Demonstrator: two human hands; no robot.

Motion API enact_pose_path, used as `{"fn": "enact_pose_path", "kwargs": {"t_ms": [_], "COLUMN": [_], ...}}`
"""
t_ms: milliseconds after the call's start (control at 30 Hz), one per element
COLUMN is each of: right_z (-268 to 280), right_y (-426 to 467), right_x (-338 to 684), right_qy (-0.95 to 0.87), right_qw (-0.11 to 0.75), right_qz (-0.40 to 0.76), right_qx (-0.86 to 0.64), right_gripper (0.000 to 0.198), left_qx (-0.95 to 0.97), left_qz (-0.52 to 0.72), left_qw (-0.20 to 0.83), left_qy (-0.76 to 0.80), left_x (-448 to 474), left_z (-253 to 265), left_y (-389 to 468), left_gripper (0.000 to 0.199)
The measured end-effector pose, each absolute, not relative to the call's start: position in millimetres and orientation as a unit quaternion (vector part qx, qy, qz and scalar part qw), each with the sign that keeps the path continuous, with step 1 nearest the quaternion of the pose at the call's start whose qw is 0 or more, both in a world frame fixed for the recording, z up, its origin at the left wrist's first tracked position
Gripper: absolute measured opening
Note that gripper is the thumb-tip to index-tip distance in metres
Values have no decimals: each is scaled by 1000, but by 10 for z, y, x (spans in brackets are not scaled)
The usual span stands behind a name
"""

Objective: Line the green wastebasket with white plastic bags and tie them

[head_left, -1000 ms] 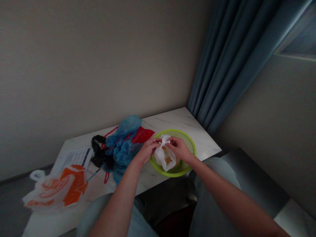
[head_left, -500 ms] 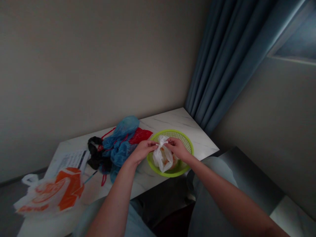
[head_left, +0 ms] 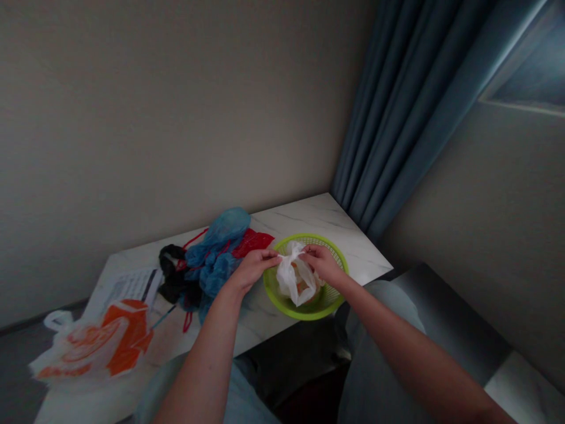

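Dim room, plain wall (head_left: 198,118) across most of frame, blue curtain (head_left: 397,106) upper right. Marbled table (head_left: 300,212) from lower left to center right: back edge along wall, right edge slanting down from curtain foot, near edge by legs (head_left: 379,347). Widest stretch of tabletop behind and right of basket (head_left: 324,305), up to far corner. Tighter on left: blue bags (head_left: 218,274), red bag (head_left: 253,242) and black bag (head_left: 170,285) heaped just beside left hand (head_left: 251,268). Farther out, lower left, sheet (head_left: 121,288) and orange-printed bag (head_left: 128,341), lapping past left table edge. Dark bench (head_left: 450,318) lower right.

Basket: round, lime green, mesh-walled, center right, right at near edge; overhang, cannot tell.

White bag (head_left: 291,280) within basket's outline, between both hands; bottom resting or lifted, cannot tell. Thin, half see-through, crumpled; top bunched, folds running down, orange-tan contents showing through, too blurred to name.

Left hand: thumb and forefinger pinched together on bag's upper left. Right hand (head_left: 324,264): thumb and forefinger pinched on upper right, other fingers bent. Short span of gathered plastic between. Forearms slanting up from bottom of frame.
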State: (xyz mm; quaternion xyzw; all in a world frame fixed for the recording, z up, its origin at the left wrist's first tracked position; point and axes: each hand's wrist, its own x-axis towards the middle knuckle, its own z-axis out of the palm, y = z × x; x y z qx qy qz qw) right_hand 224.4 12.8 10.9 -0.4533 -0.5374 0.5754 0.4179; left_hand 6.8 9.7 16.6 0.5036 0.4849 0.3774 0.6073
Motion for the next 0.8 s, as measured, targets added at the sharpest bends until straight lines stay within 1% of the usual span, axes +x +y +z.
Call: {"fn": "enact_pose_path", "kwargs": {"t_ms": [167, 300, 433, 700, 800], "right_z": [119, 110, 120, 157, 134], "right_y": [238, 314, 337, 312, 300], "right_x": [2371, 2466, 2537, 2831, 2943], "right_qy": [-506, -493, -473, -433, -413], "right_qw": [445, 452, 458, 463, 490], "right_qz": [547, 532, 532, 512, 487], "right_qx": [-496, -518, -532, -580, -594], "right_gripper": [19, 22, 24, 26, 25], "left_qx": [477, 443, 416, 333, 291], "left_qz": [402, 442, 455, 508, 539], "left_qw": [597, 584, 575, 556, 541], "left_qy": [505, 517, 538, 567, 576], "left_x": [46, 44, 57, -49, -76], "left_z": [158, 151, 141, 140, 154], "left_y": [113, 123, 128, 153, 144], "left_gripper": [27, 32, 33, 25, 19]}}
